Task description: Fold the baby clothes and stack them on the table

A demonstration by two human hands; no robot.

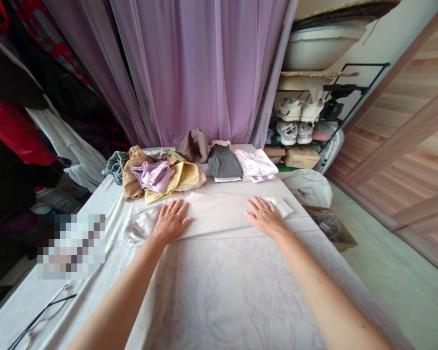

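Note:
A pale, cream-white garment with fine stripes [215, 214] lies lengthwise across the cloth-covered table [219, 291]. Its left end is gathered and a little crumpled; a narrow cuff-like part shows at the right end. Flat on its left part rests my left hand [172, 221], fingers spread. My right hand [265, 216] lies likewise on the right part, palm down with fingers apart. Just behind the garment is a loose heap of clothes with a lilac piece [154, 176], a yellow piece [186, 177] and a brown piece [133, 180].
Folded dark grey clothing [224, 163] and a folded pink-and-white garment [256, 164] sit at the table's back edge. Eyeglasses [45, 311] lie at the front left. Purple curtains [197, 73] hang behind. A shoe rack [350, 87] and a plastic bag [308, 187] stand right.

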